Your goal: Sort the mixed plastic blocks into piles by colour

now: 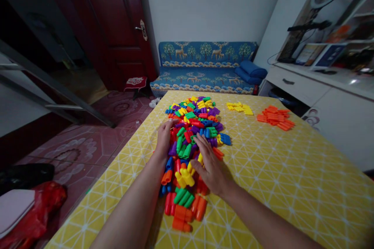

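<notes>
Right now both my hands rest flat on the long heap of mixed plastic blocks (191, 140) in the middle of the yellow tablecloth (277, 179). My left hand (164, 137) lies open along the heap's left edge; my right hand (210, 165) is spread over its near part, gripping nothing. Farther right sit a small yellow pile (240, 108) and an orange pile (276, 118), well apart.

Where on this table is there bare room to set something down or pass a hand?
The widest bare stretch of the table lies right of the mixed pile, nearer than the orange pile. A narrow gap separates the yellow pile from the orange one. It is crowded mid-left, where the left hand and right hand rest on the mixed pile.
</notes>
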{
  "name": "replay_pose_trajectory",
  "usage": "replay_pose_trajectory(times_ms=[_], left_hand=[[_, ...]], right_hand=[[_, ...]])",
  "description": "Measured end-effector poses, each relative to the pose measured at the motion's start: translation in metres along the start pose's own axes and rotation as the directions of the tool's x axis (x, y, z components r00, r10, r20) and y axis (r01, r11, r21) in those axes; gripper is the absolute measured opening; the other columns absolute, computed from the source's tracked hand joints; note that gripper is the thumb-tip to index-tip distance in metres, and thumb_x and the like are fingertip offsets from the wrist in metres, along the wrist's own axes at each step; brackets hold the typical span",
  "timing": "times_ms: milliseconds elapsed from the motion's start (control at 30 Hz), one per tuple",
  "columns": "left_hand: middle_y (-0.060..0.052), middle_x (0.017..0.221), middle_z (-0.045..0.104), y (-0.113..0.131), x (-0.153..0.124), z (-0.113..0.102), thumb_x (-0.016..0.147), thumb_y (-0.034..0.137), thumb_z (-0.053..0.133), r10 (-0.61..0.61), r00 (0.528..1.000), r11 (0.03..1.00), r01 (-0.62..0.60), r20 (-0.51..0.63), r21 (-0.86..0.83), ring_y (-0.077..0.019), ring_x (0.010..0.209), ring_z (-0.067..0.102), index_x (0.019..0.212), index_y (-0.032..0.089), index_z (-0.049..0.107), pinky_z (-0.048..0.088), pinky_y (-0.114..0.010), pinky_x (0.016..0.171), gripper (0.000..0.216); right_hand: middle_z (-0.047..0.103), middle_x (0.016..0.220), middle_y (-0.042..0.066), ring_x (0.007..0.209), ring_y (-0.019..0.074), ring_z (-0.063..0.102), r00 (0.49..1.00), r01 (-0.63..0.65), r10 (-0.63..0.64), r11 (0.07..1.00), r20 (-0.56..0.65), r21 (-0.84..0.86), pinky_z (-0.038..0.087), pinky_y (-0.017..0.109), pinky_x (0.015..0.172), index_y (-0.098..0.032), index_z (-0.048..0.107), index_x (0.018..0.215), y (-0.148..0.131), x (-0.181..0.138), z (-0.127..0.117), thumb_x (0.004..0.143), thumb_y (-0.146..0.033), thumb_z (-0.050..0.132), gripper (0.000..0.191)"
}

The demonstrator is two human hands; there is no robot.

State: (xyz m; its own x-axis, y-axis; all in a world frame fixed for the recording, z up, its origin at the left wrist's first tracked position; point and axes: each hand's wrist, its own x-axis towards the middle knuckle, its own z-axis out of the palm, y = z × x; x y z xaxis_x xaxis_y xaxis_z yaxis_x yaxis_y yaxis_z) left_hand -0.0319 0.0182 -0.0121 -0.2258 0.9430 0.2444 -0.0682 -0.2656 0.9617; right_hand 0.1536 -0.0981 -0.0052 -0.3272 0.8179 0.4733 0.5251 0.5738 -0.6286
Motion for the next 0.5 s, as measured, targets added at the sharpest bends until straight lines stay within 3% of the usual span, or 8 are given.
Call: replay_pose_trajectory(times_ms=[67,133,200,267,333,400,500], left_hand=[[-0.012,0.097,0.075,-0.002,0.001,0.000,0.081,0.056,0.056,0.008,0.999,1.000,-0.009,-0.039,-0.015,-0.0247,0.097,0.069,0.091,0.013,0.075,0.050,-0.035,0.091,0.048],[-0.012,0.097,0.075,-0.005,0.002,-0.001,0.081,0.055,0.057,0.008,0.997,1.000,-0.009,-0.072,-0.013,-0.0242,0.097,0.069,0.091,0.012,0.074,0.051,-0.035,0.091,0.047],[-0.012,0.097,0.075,-0.006,0.002,-0.001,0.081,0.055,0.056,0.010,0.995,1.000,-0.008,-0.095,0.022,-0.0239,0.097,0.068,0.091,0.013,0.074,0.051,-0.034,0.090,0.047],[-0.011,0.096,0.075,-0.005,0.002,-0.002,0.082,0.054,0.055,0.022,0.994,0.997,-0.014,-0.105,0.080,-0.0238,0.097,0.068,0.091,0.013,0.075,0.050,-0.033,0.089,0.046],[-0.010,0.095,0.075,-0.002,0.002,-0.002,0.081,0.053,0.056,0.046,0.994,0.991,-0.033,-0.099,0.127,-0.0241,0.097,0.067,0.091,0.014,0.075,0.050,-0.033,0.089,0.045],[-0.009,0.095,0.076,0.001,0.002,-0.001,0.079,0.052,0.058,0.059,0.996,0.988,-0.048,-0.068,0.147,-0.0247,0.097,0.067,0.090,0.014,0.076,0.049,-0.034,0.090,0.043],[-0.008,0.096,0.076,0.004,0.003,0.002,0.076,0.049,0.064,0.041,0.999,0.988,-0.039,-0.011,0.149,-0.0261,0.099,0.067,0.089,0.016,0.076,0.049,-0.036,0.091,0.038]], right_hand=[[0.038,0.154,0.005,0.145,0.0251,0.028,0.999,0.054,-0.054,0.998,-0.006,0.038,0.024,0.051,0.119,-0.029,0.039,0.147,0.007,0.009,-0.009,0.097,-0.039,0.043,0.050],[0.051,0.144,0.005,0.139,0.0239,0.039,0.988,0.068,-0.066,0.998,-0.137,0.011,0.023,0.050,0.119,-0.029,0.055,0.134,0.022,0.019,-0.020,0.099,-0.036,0.037,0.040],[0.059,0.134,0.008,0.132,0.0245,0.047,0.941,-0.023,-0.002,0.997,-0.339,-0.070,0.027,0.049,0.117,-0.026,0.062,0.123,0.045,0.031,-0.030,0.098,-0.037,0.037,0.037],[0.059,0.132,0.013,0.129,0.0272,0.048,0.874,-0.198,0.119,0.973,-0.471,-0.122,0.032,0.050,0.113,-0.020,0.060,0.125,0.070,0.043,-0.038,0.095,-0.044,0.040,0.043],[0.057,0.134,0.017,0.129,0.0304,0.048,0.840,-0.380,0.296,0.919,-0.454,-0.104,0.035,0.052,0.110,-0.017,0.056,0.130,0.093,0.052,-0.040,0.091,-0.053,0.043,0.055],[0.058,0.135,0.016,0.128,0.0316,0.050,0.827,-0.486,0.438,0.872,-0.353,-0.055,0.035,0.054,0.109,-0.019,0.055,0.132,0.104,0.056,-0.038,0.089,-0.059,0.044,0.060],[0.057,0.138,0.009,0.131,0.0289,0.049,0.880,-0.435,0.427,0.900,-0.209,0.004,0.033,0.052,0.112,-0.027,0.058,0.130,0.098,0.052,-0.030,0.088,-0.061,0.047,0.055]])
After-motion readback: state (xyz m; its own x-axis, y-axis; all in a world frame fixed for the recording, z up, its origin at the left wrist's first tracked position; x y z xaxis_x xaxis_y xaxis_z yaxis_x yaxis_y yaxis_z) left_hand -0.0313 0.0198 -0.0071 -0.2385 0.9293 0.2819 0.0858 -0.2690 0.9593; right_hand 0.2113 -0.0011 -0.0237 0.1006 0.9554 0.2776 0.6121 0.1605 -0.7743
